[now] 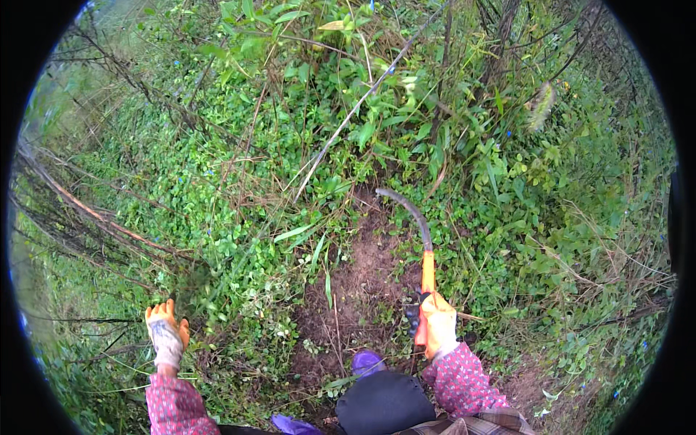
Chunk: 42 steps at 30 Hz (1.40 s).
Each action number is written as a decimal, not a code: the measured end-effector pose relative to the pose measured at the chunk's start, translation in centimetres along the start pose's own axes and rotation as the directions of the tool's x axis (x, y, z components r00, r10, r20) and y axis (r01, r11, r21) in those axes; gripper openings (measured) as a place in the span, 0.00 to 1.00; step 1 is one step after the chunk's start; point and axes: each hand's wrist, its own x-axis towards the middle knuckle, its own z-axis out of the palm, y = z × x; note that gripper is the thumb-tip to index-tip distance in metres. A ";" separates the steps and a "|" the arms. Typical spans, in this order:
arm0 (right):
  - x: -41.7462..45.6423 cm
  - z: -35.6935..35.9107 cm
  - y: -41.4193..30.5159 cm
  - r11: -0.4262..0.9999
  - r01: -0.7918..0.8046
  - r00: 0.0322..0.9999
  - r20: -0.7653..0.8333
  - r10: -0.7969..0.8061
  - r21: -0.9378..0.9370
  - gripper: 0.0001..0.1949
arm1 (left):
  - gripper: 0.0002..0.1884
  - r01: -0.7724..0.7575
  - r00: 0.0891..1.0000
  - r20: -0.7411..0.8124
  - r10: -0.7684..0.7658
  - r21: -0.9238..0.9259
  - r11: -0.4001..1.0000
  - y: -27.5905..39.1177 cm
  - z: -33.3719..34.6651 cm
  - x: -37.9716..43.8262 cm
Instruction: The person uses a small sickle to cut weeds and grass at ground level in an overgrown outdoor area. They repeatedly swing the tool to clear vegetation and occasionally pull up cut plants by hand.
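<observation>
My right hand point(439, 322), in an orange and white work glove, is closed around the orange handle of a sickle point(428, 272). Its curved, dull grey blade point(414, 211) points forward and bends to the left over low green plants. At lower left my left hand point(167, 330), gloved the same way, reaches out with its thumb apart from the fingers. Beside it are blurred green sprigs point(206, 293) and dark twigs; nothing is plainly held in that hand. Bare brown soil point(370, 266) shows between the two hands.
Dry, bent branches point(92, 212) spread at the left. A long thin stem point(356, 109) slants across the top middle. Woody stems point(497, 49) stand at upper right, with dense weeds around. Purple footwear point(367, 363) and a dark rounded thing point(385, 403) are at the bottom.
</observation>
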 end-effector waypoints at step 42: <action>4.3 3.1 7.6 0.993 -0.115 0.971 0.209 0.117 -0.022 0.13 | 0.08 0.129 0.901 -0.105 0.421 -0.861 -0.492 47.1 -5.5 15.3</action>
